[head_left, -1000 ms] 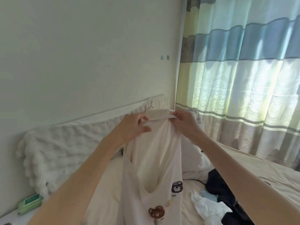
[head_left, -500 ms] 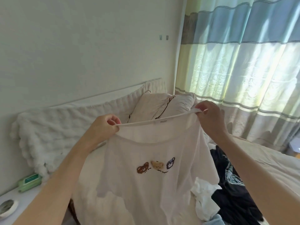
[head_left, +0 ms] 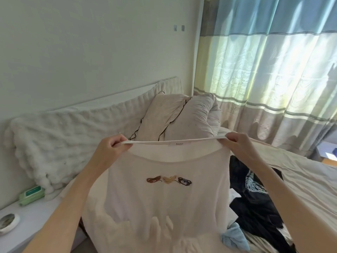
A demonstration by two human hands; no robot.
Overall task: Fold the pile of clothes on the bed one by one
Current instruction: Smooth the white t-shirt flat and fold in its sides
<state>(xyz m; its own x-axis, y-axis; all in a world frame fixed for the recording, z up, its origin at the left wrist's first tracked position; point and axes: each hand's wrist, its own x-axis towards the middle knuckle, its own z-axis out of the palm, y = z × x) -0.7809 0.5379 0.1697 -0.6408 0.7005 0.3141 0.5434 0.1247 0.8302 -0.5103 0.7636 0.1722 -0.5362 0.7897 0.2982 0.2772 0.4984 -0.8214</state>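
A white T-shirt (head_left: 164,201) with three small bear heads printed on the chest hangs spread out in front of me above the bed. My left hand (head_left: 111,150) pinches the left end of its neckline. My right hand (head_left: 238,145) pinches the right end, so the collar is stretched taut between them. The shirt's lower part drapes down out of view. To the right on the bed (head_left: 306,179) lies a pile with a dark printed garment (head_left: 255,201) and a light blue cloth (head_left: 234,239).
Two pillows (head_left: 175,115) lean on a fluffy white throw (head_left: 69,137) along the headboard. A striped curtain (head_left: 273,70) hangs at the right. At the left, a white side table (head_left: 36,223) carries a green wipes pack (head_left: 32,195) and a small dish (head_left: 8,220).
My hands moved apart from a bunched grip and spread the shirt wide by its neckline. Over the last half second the shirt stayed spread and sits lower in view.
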